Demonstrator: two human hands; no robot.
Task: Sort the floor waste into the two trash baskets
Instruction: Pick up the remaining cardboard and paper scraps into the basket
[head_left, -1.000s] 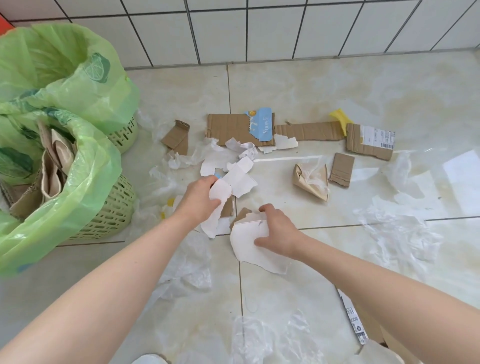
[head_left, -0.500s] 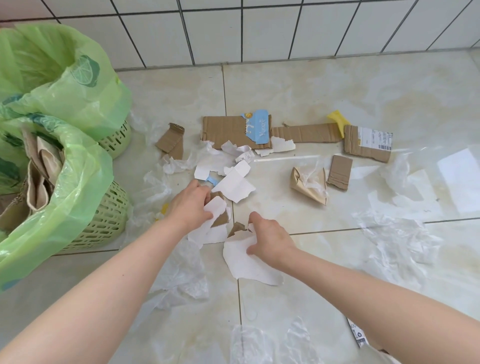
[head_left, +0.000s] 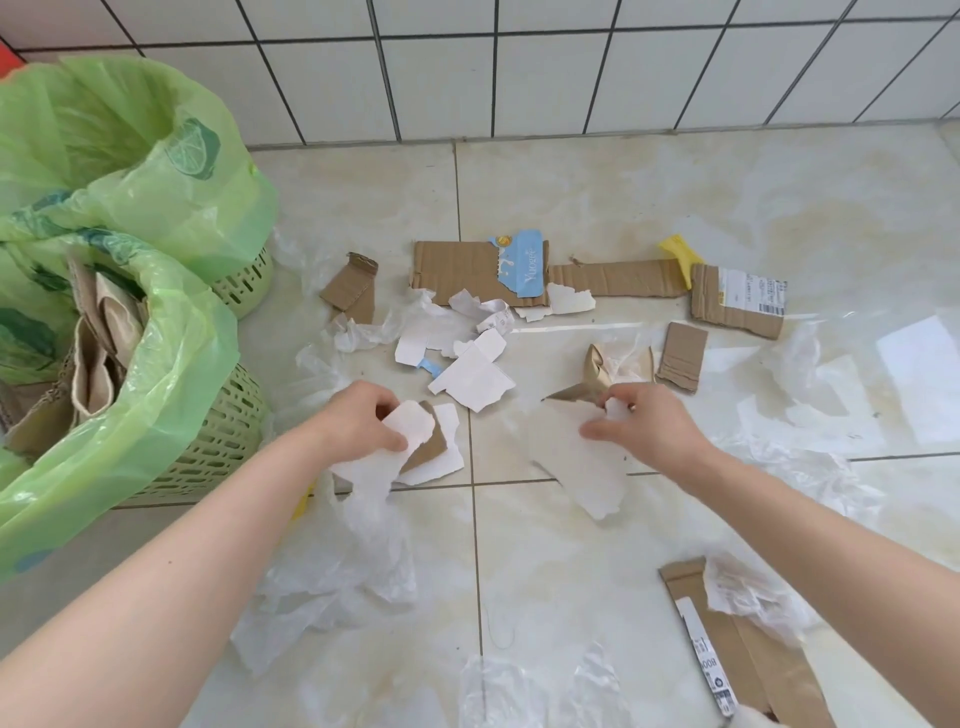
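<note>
Two green baskets lined with green bags stand at the left: the near basket (head_left: 218, 447) holds cardboard and the far basket (head_left: 244, 283) sits behind it. My left hand (head_left: 361, 423) grips a torn white paper piece (head_left: 384, 452) just above the floor. My right hand (head_left: 641, 423) holds a large white card sheet (head_left: 587, 467) with a brown underside, lifted off the tiles. More white scraps (head_left: 470, 374) lie between my hands and the wall.
Brown cardboard pieces (head_left: 457, 270) lie in a row near the tiled wall, one with a blue label. Clear plastic film (head_left: 343, 571) lies crumpled under my left arm and at the right. A cardboard strip with a label (head_left: 737, 654) lies at the lower right.
My right hand has moved to the right with the white sheet, away from my left hand. The left hand keeps its paper piece near the same spot.
</note>
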